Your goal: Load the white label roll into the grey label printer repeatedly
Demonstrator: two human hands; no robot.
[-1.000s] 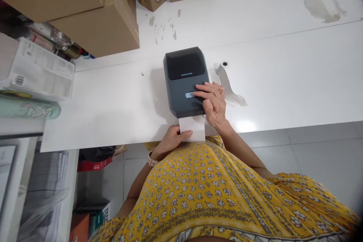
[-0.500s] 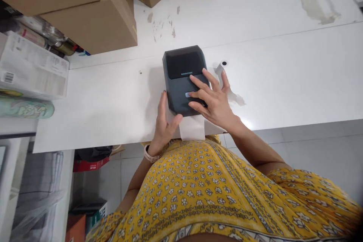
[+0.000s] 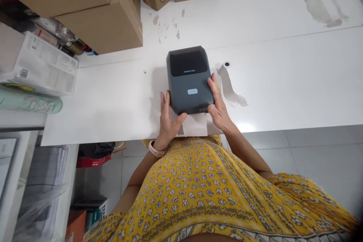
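A dark grey printer (image 3: 190, 83) with a black window and a light oval button rests on the white table. White paper (image 3: 195, 125) sticks out from its near end and reaches the table edge. My left hand (image 3: 169, 121) grips the printer's left side, thumb at the near corner. On the other side, my right hand (image 3: 217, 106) holds the right edge, with its thumb by the near corner. To the right of the printer lies a small paper roll (image 3: 226, 65), its loose strip trailing toward me.
Cardboard boxes (image 3: 104, 26) stand at the back left of the table (image 3: 283, 83). A white carton (image 3: 45, 64) and a pale green bottle (image 3: 34, 100) lie at the far left. Below is an open shelf with folded cloth (image 3: 45, 170).
My right hand has moved off the button and the top of the printer to its right side. My left hand remains at the left side. The view has shifted slightly.
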